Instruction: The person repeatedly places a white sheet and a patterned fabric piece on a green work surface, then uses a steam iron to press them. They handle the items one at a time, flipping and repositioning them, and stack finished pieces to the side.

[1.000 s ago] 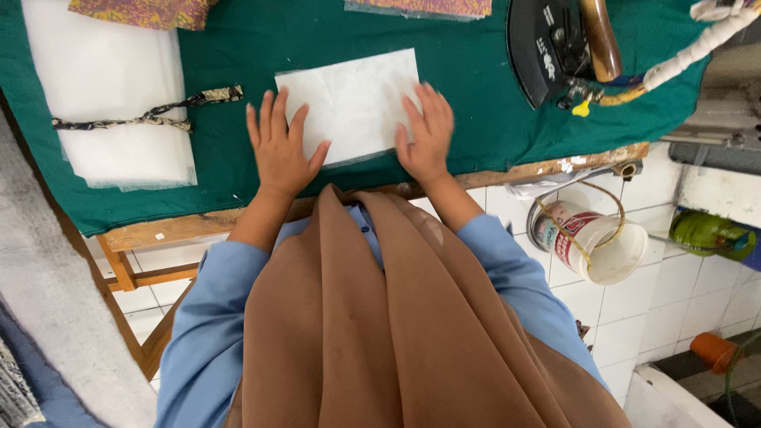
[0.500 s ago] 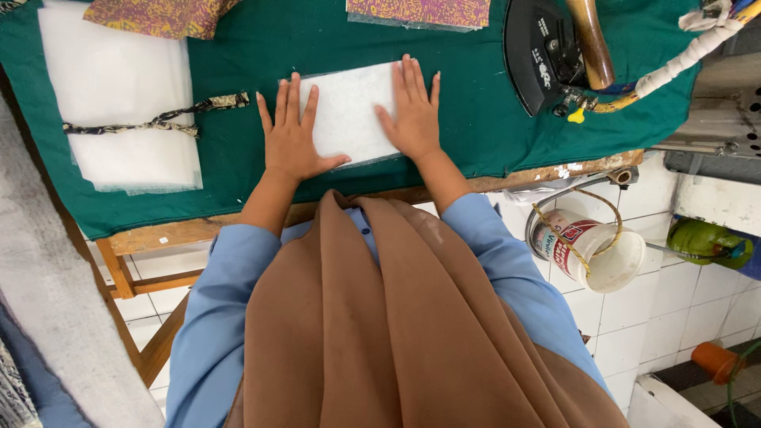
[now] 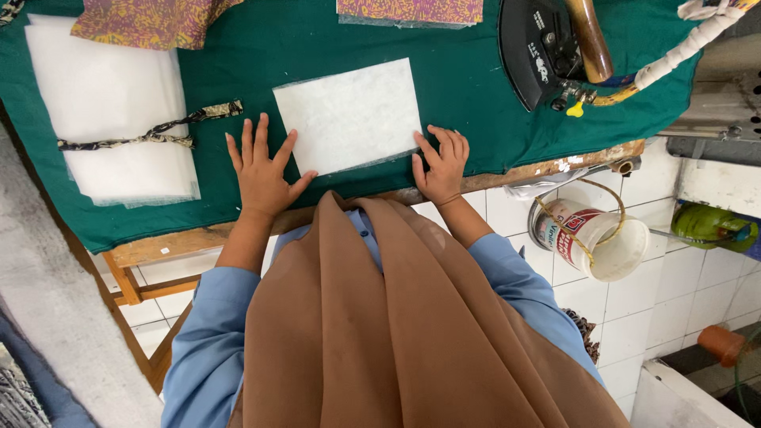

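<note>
A white rectangular sheet of thin fabric (image 3: 349, 115) lies flat on the green table cover (image 3: 254, 63). My left hand (image 3: 261, 170) rests flat on the green cover, fingers spread, thumb touching the sheet's near left corner. My right hand (image 3: 442, 165) lies at the sheet's near right corner, fingers slightly curled on the cover beside its edge. Neither hand holds anything.
A stack of white sheets (image 3: 111, 111) with a patterned strip (image 3: 151, 131) across it lies to the left. Patterned fabric pieces (image 3: 151, 20) (image 3: 408, 9) lie at the far edge. A black iron (image 3: 547, 47) sits at right. A white bucket (image 3: 598, 238) hangs below the table.
Both hands have slid off the white sheet toward me and outward, now resting at its near corners. The sheet stays flat in place.
</note>
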